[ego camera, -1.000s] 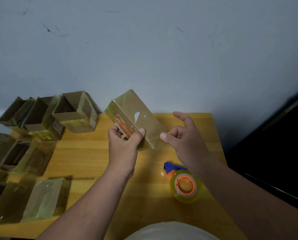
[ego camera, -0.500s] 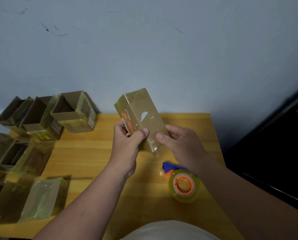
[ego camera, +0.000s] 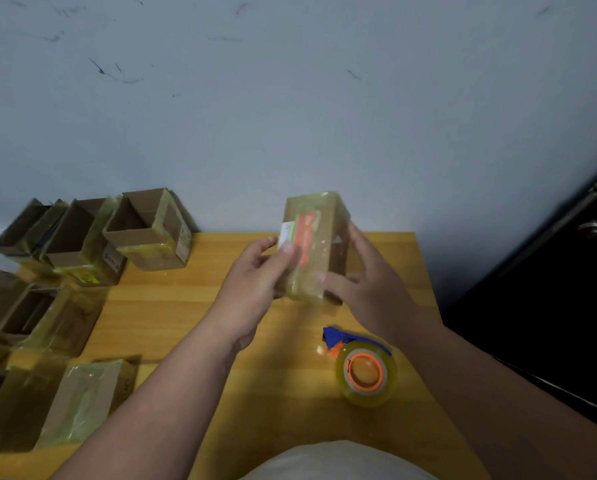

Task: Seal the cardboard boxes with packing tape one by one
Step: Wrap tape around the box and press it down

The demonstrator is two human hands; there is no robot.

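A small tape-covered cardboard box (ego camera: pixel 319 233) with an orange label stands almost upright above the wooden table (ego camera: pixel 172 306), between both hands. My left hand (ego camera: pixel 255 282) grips its left side, thumb on the label face. My right hand (ego camera: pixel 366 285) holds its right side, thumb across the lower front. A roll of clear packing tape (ego camera: pixel 366 374) on an orange-and-blue dispenser lies on the table just below my right hand.
Several open taped boxes (ego camera: pixel 148 230) stand at the table's back left against the wall. More boxes lie along the left edge, one taped box (ego camera: pixel 82 400) near the front. A dark door (ego camera: pixel 550 306) stands to the right.
The box has turned from a slant to nearly upright and shifted right. My right hand moved from its lower corner to wrap around its right side.
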